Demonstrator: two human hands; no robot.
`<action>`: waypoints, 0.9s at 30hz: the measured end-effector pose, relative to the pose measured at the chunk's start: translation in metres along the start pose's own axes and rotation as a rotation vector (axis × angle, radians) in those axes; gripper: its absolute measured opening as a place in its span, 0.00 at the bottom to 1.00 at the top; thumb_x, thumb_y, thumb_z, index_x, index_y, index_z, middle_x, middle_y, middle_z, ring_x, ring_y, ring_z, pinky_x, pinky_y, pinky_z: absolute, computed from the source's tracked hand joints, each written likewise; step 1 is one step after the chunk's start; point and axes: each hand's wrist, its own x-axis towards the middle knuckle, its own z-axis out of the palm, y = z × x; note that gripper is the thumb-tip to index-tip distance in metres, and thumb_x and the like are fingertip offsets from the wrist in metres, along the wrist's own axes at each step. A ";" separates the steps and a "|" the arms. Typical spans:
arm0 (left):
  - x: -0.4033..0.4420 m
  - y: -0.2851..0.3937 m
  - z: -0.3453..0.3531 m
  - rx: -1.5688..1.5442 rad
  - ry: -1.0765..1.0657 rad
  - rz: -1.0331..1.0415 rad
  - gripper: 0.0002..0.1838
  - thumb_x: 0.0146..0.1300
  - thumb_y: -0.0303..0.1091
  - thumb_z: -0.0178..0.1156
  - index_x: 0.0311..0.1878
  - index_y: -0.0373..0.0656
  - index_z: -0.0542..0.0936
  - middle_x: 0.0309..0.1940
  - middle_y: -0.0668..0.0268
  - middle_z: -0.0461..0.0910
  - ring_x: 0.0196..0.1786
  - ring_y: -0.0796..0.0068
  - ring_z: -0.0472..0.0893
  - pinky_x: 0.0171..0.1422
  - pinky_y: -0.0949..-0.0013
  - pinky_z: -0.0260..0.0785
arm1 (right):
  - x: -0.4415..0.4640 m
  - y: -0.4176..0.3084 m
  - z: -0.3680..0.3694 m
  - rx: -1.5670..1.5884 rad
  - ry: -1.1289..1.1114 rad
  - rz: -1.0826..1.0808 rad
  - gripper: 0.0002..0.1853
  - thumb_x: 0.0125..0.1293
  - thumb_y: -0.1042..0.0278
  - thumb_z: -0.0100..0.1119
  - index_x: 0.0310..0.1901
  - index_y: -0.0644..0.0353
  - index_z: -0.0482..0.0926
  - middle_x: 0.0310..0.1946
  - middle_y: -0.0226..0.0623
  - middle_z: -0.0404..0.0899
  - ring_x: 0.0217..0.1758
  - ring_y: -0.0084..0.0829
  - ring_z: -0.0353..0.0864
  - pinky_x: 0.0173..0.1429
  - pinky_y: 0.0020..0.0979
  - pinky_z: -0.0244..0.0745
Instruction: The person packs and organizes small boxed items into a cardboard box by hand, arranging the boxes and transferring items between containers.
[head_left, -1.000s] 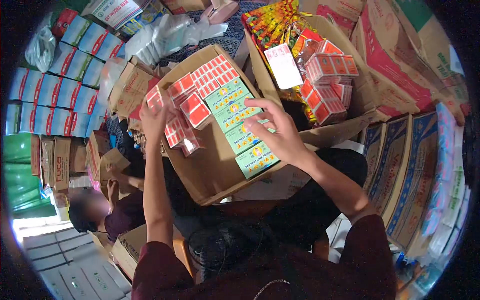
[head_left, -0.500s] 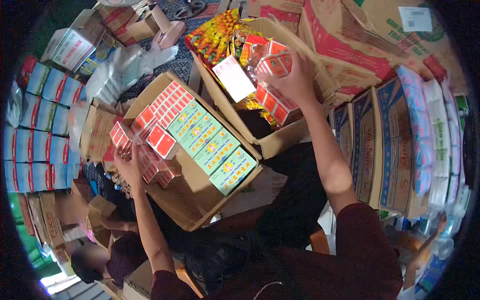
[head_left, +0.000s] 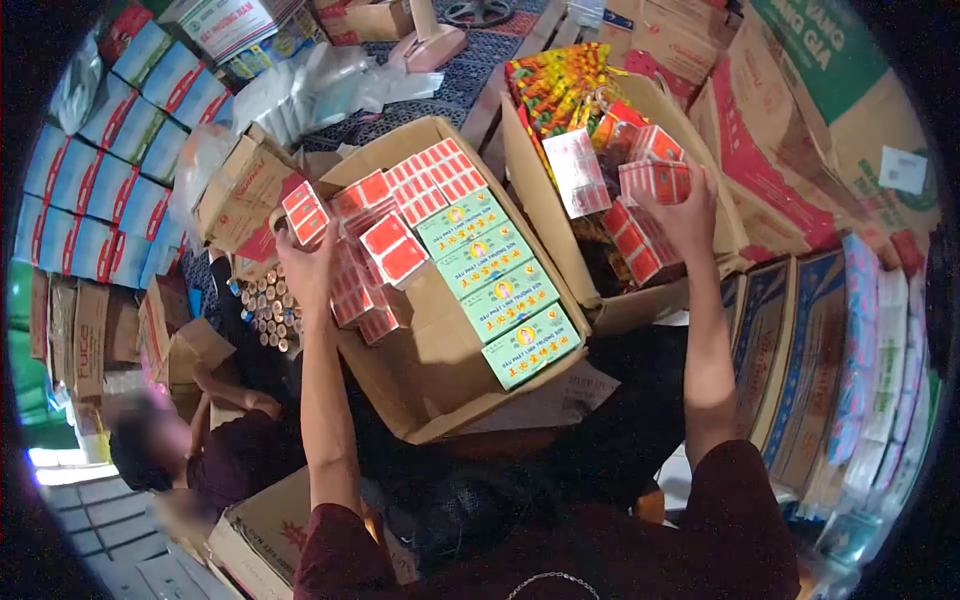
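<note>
My left hand (head_left: 308,262) grips a small red-and-white pack (head_left: 305,212) above the left edge of an open carton (head_left: 420,405). Inside that carton lie green boxes (head_left: 508,290) in a row, red-and-white packs (head_left: 437,178) behind them, and more red packs (head_left: 394,248) at the left, some tilted. Over the second open carton (head_left: 612,312), my right hand (head_left: 685,205) has its fingers closed round a red wrapped pack (head_left: 655,182). Beside it are other red packs (head_left: 640,245), a pale pack (head_left: 577,172) and yellow-red printed bags (head_left: 560,90).
Blue-and-white boxes (head_left: 100,190) are stacked at the left, with a co-worker (head_left: 225,455) below them. Clear plastic bags (head_left: 320,95) lie behind the carton. Tall cartons (head_left: 780,370) stand at the right. Small round-ended pieces (head_left: 268,312) lie near the left carton.
My right hand has gone from above the green boxes to the right carton and closed on a red pack there. My left hand still holds its pack. The view has shifted.
</note>
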 end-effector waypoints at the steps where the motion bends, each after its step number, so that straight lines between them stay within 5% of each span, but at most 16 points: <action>1: 0.001 -0.001 0.001 0.000 0.004 -0.007 0.45 0.63 0.61 0.70 0.63 0.25 0.71 0.53 0.49 0.83 0.55 0.57 0.84 0.62 0.58 0.74 | 0.000 -0.002 -0.001 0.000 -0.017 0.019 0.54 0.47 0.39 0.82 0.73 0.56 0.68 0.71 0.54 0.67 0.75 0.54 0.66 0.76 0.49 0.64; 5: 0.006 -0.017 0.002 0.198 0.125 -0.213 0.37 0.71 0.58 0.61 0.62 0.27 0.72 0.56 0.48 0.81 0.57 0.56 0.83 0.63 0.57 0.73 | -0.001 -0.009 -0.007 0.010 -0.067 0.092 0.54 0.48 0.39 0.82 0.74 0.55 0.67 0.73 0.56 0.65 0.77 0.54 0.65 0.77 0.49 0.63; 9: 0.018 -0.065 0.010 -0.171 -0.008 -0.171 0.36 0.73 0.57 0.56 0.68 0.33 0.74 0.58 0.43 0.81 0.55 0.48 0.84 0.64 0.54 0.72 | -0.001 -0.010 -0.003 0.024 -0.079 0.113 0.54 0.49 0.39 0.81 0.75 0.54 0.66 0.74 0.58 0.62 0.78 0.54 0.64 0.78 0.48 0.63; 12: 0.011 -0.061 0.012 0.456 0.181 0.006 0.29 0.76 0.55 0.51 0.65 0.40 0.80 0.55 0.46 0.83 0.53 0.46 0.84 0.62 0.53 0.72 | 0.001 -0.008 -0.005 0.010 -0.073 0.096 0.54 0.50 0.39 0.81 0.75 0.54 0.66 0.74 0.58 0.62 0.78 0.54 0.64 0.78 0.48 0.63; 16: 0.016 -0.059 -0.010 0.003 -0.064 -0.072 0.27 0.75 0.52 0.51 0.62 0.41 0.83 0.51 0.48 0.86 0.51 0.48 0.84 0.60 0.52 0.72 | -0.001 -0.009 -0.004 0.014 -0.067 0.078 0.53 0.50 0.40 0.82 0.74 0.57 0.67 0.73 0.57 0.65 0.77 0.52 0.66 0.77 0.47 0.64; 20: 0.006 -0.046 -0.009 -0.082 0.024 -0.141 0.26 0.76 0.50 0.50 0.63 0.40 0.82 0.48 0.48 0.87 0.50 0.49 0.84 0.57 0.50 0.73 | -0.001 -0.009 -0.006 0.031 -0.065 0.072 0.52 0.50 0.42 0.83 0.72 0.60 0.69 0.71 0.56 0.68 0.75 0.50 0.69 0.76 0.45 0.66; 25: 0.005 -0.042 0.003 0.149 -0.006 -0.131 0.24 0.76 0.48 0.52 0.62 0.40 0.82 0.47 0.48 0.86 0.51 0.49 0.85 0.57 0.51 0.73 | -0.002 -0.009 -0.006 0.010 -0.028 0.018 0.52 0.49 0.44 0.84 0.71 0.62 0.70 0.69 0.55 0.69 0.72 0.50 0.71 0.75 0.45 0.68; 27: 0.010 -0.047 0.007 0.201 0.105 0.063 0.23 0.75 0.48 0.55 0.62 0.41 0.81 0.48 0.49 0.86 0.50 0.49 0.85 0.57 0.51 0.73 | -0.003 -0.008 -0.007 -0.009 -0.008 -0.004 0.52 0.49 0.44 0.84 0.71 0.62 0.70 0.69 0.55 0.70 0.72 0.50 0.72 0.75 0.45 0.68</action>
